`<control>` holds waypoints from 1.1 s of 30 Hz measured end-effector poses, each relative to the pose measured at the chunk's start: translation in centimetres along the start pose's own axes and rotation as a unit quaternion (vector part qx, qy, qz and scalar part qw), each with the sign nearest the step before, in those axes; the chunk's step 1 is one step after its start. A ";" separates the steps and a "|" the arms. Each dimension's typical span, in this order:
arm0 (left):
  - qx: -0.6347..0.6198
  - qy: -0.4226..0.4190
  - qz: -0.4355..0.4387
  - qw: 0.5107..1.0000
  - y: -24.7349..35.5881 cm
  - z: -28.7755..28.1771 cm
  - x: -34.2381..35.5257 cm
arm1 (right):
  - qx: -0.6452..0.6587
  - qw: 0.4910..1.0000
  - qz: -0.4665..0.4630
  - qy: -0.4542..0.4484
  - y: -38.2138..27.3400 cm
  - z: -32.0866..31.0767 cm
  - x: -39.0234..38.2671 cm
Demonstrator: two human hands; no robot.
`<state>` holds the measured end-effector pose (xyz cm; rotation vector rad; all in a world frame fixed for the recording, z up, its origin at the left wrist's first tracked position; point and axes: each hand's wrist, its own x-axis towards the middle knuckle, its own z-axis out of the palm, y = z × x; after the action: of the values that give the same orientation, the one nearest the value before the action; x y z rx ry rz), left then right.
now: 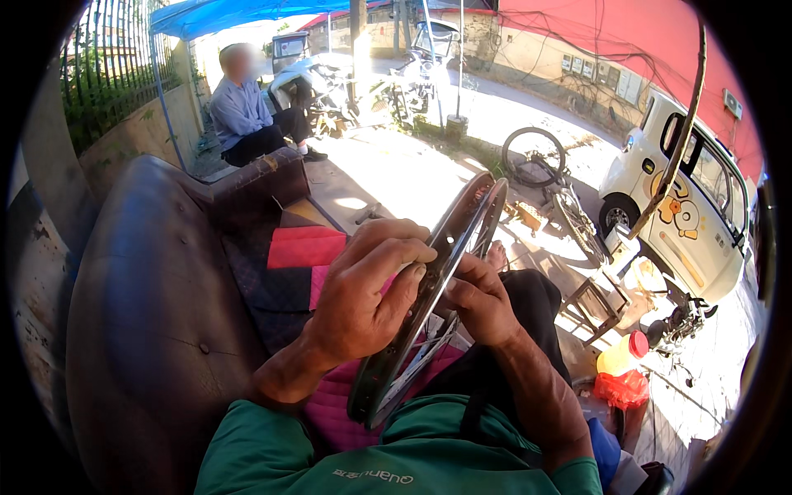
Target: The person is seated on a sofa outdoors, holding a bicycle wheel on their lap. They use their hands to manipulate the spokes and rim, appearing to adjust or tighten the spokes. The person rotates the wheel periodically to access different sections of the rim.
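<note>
A bicycle wheel rim (383, 370), dark with a bright metal edge, stands tilted on edge across my lap. Small holes dot its outer channel, and thin spokes (421, 356) show on its right side. My left hand (363, 289) is at the outer channel, thumb and fingertips pinched together there; anything tiny between them is hidden. On the spoke side, my right hand (483, 304) is closed against the inner edge of the rim, its thumb bent and several fingertips out of sight behind the metal.
A brown padded sofa (157, 305) curves along my left, with red cloth (305, 247) on its seat. A person (247, 115) sits ahead. To the right are a bicycle (569, 214), a wooden stool (596, 309), a yellow container (620, 356) with a red lid, and a white van (681, 198).
</note>
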<state>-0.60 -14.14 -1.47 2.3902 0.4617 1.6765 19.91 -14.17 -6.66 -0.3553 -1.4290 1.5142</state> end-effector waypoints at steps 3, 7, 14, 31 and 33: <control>-0.001 -0.003 0.003 1.000 0.0 0.0 0.1 | -0.039 0.998 -0.021 -0.042 0.4 -0.8 0.1; -0.004 0.001 -0.004 1.000 -0.1 0.0 0.1 | -0.051 0.995 -0.065 0.059 -0.4 2.9 0.5; 0.019 0.008 0.008 1.000 0.0 -0.2 0.2 | -0.032 0.999 -0.004 -0.006 0.2 -0.2 0.0; 0.017 0.013 0.005 1.000 0.1 0.0 0.2 | -0.031 0.995 -0.079 0.062 0.1 2.9 0.6; 0.002 0.010 -0.001 1.000 0.1 0.0 0.2 | -0.017 0.999 -0.039 0.025 0.5 0.7 0.0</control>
<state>-0.56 -14.15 -1.24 2.3761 0.4712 1.7027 19.17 -14.49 -6.93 -0.3522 -1.4150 1.4097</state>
